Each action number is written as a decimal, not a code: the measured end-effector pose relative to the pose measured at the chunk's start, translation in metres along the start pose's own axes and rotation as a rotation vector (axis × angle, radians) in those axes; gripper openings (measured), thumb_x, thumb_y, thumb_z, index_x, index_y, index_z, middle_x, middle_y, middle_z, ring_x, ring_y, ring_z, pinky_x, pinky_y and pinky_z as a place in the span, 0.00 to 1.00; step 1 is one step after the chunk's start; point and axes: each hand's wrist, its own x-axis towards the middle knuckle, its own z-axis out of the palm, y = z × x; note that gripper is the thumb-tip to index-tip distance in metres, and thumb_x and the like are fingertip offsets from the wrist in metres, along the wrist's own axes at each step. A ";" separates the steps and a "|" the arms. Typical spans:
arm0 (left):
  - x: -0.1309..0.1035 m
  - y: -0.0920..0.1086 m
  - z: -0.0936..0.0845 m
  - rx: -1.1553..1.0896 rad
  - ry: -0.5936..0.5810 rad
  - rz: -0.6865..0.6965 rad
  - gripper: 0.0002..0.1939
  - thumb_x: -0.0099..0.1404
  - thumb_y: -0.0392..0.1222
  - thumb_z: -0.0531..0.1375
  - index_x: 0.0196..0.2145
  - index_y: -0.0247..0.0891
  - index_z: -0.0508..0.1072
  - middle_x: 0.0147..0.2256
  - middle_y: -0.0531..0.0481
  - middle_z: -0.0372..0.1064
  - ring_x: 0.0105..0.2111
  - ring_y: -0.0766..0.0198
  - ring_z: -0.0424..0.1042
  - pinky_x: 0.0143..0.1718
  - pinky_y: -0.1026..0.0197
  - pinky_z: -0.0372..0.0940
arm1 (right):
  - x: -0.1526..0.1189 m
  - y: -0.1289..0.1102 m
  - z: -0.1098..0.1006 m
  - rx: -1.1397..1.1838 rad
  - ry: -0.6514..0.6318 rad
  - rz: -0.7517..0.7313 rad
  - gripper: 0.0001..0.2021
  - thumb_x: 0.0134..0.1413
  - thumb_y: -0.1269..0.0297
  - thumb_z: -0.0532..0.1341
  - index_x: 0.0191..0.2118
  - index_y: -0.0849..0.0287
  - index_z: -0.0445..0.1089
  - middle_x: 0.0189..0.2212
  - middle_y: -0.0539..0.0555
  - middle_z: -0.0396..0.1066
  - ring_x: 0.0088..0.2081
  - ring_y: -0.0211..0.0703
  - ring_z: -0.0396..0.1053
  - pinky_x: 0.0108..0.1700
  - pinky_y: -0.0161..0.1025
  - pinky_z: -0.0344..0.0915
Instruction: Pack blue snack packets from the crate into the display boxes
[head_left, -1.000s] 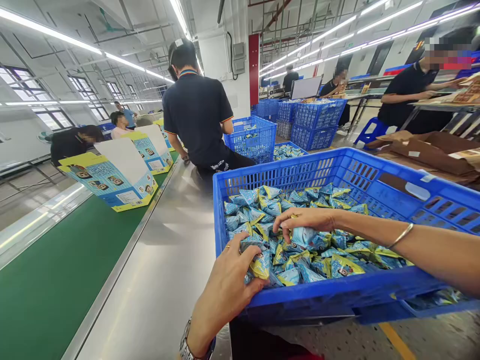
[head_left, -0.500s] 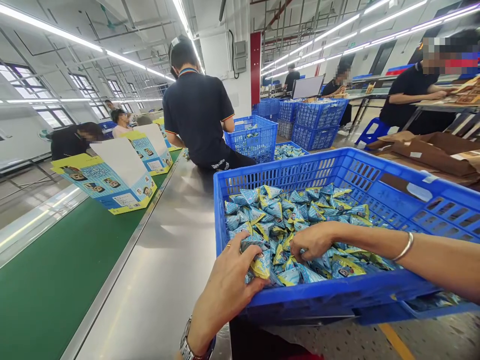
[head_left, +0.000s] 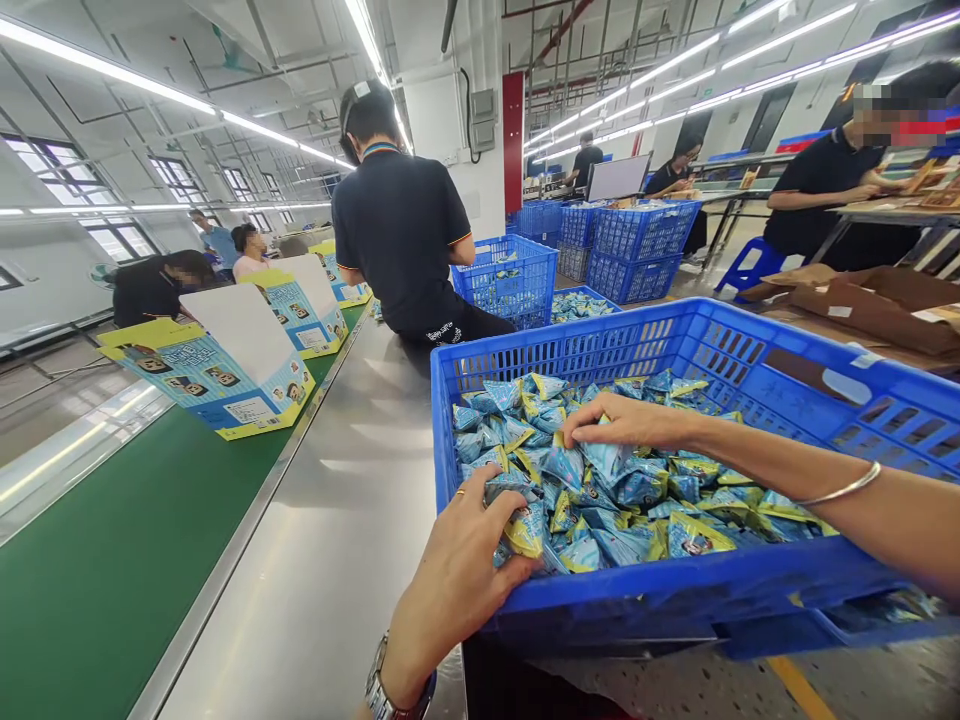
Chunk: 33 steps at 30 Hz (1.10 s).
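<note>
A large blue crate (head_left: 675, 590) holds a heap of blue and yellow triangular packets (head_left: 697, 535). At the crate's near left corner, my left hand (head_left: 465, 550) curls round a packet (head_left: 525, 530), thumb and fingers against its sides. Farther into the crate, my right hand (head_left: 619, 422) is closed over packets, its fingers bent down on a packet (head_left: 564, 462) and another pale blue one under the palm. The undersides of its fingertips are partly hidden.
Left of the crate runs a steel surface (head_left: 330, 540) beside a green belt (head_left: 135, 530) with open display boxes (head_left: 240, 385). A person (head_left: 401, 230) in black sits ahead, near another blue crate (head_left: 506, 285). Brown cartons (head_left: 870, 305) lie at right.
My right hand has moved up and away from the crate's near side, with packets now at its fingers. My left hand stays around its packet.
</note>
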 end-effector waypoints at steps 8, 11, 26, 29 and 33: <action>0.001 -0.004 0.004 -0.001 0.007 0.006 0.21 0.70 0.37 0.75 0.58 0.41 0.77 0.72 0.32 0.63 0.74 0.35 0.67 0.71 0.31 0.69 | 0.001 0.007 -0.001 0.020 0.124 0.058 0.29 0.59 0.34 0.64 0.37 0.58 0.85 0.42 0.59 0.86 0.47 0.63 0.79 0.55 0.51 0.71; 0.001 -0.004 0.004 -0.010 0.003 0.007 0.22 0.70 0.36 0.75 0.58 0.41 0.77 0.73 0.32 0.62 0.73 0.35 0.67 0.71 0.31 0.69 | 0.005 0.013 0.008 0.014 0.106 0.075 0.28 0.57 0.35 0.65 0.37 0.57 0.86 0.39 0.58 0.86 0.45 0.63 0.79 0.53 0.50 0.71; 0.001 -0.002 0.004 -0.025 0.016 0.018 0.22 0.69 0.37 0.76 0.57 0.40 0.78 0.72 0.31 0.64 0.72 0.33 0.68 0.71 0.31 0.70 | 0.006 0.014 0.015 0.062 0.093 0.172 0.24 0.51 0.38 0.69 0.30 0.56 0.86 0.30 0.55 0.80 0.37 0.56 0.72 0.39 0.46 0.66; 0.000 -0.003 0.005 -0.025 0.020 0.012 0.22 0.69 0.37 0.76 0.58 0.41 0.78 0.72 0.32 0.64 0.73 0.34 0.68 0.71 0.31 0.70 | 0.003 0.004 0.012 0.153 0.092 0.168 0.27 0.50 0.33 0.71 0.32 0.56 0.87 0.35 0.56 0.83 0.41 0.60 0.75 0.42 0.47 0.69; -0.001 -0.004 0.006 -0.030 0.023 0.003 0.23 0.68 0.36 0.77 0.57 0.43 0.78 0.73 0.34 0.63 0.72 0.36 0.70 0.70 0.33 0.71 | -0.004 -0.010 0.008 0.304 0.102 0.147 0.33 0.51 0.26 0.70 0.37 0.57 0.84 0.41 0.59 0.83 0.43 0.58 0.75 0.43 0.45 0.70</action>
